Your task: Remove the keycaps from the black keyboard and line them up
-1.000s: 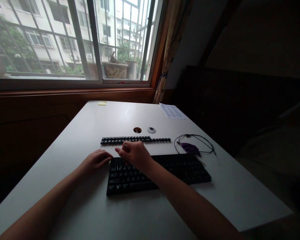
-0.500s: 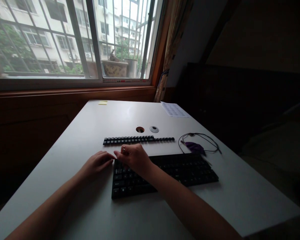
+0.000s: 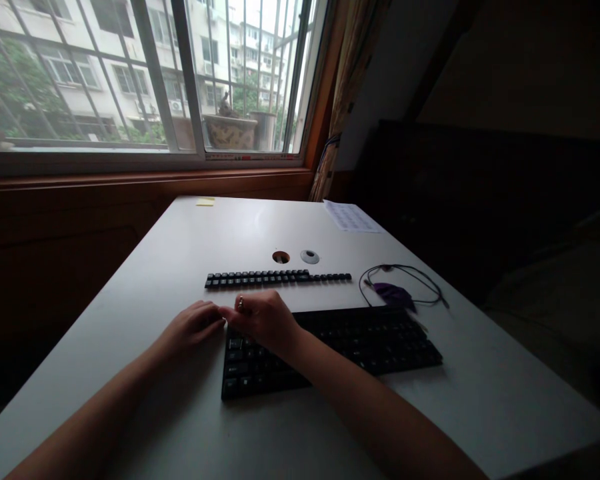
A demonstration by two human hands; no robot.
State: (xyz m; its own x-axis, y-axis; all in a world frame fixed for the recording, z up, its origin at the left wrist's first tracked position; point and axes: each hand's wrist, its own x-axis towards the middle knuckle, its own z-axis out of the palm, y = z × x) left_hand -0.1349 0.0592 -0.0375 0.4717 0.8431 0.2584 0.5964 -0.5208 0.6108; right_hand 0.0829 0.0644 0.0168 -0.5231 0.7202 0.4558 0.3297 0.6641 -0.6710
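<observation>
Head view: a long black plastic keyboard with pale-marked keys (image 3: 370, 340) lay on a white, smooth tabletop (image 3: 145, 293), its far left corner beneath the person's two hands. The right hand (image 3: 263, 323), with a metal ring (image 3: 241, 304) on one finger, was over that corner, its fingers curled inward and the thumb pointing left; whether it pinched anything could not be told, since the palm side was hidden. The left hand (image 3: 195, 323) rested just beside the same corner, fingers bent and close together, its fingertips near the right thumb — whether they touched it or gripped something small, I could not tell. The keyboard's far rows were too dark to read clearly.

Just beyond the hands stood small black square keycaps (image 3: 255, 279), lined up in two rows on the left and a single row toward the right. Farther back were a round brown-edged hole (image 3: 281, 257) and, next to it, a round grey cover (image 3: 310, 257). Right of the keycaps a thin black cable (image 3: 430, 285) lay looped, with a dark purple piece of what looked like cloth (image 3: 393, 294) beside it. White printed sheets (image 3: 353, 217) and yellow paper slips (image 3: 205, 201) lay at the far edge — beneath a barred window (image 3: 200, 80).
</observation>
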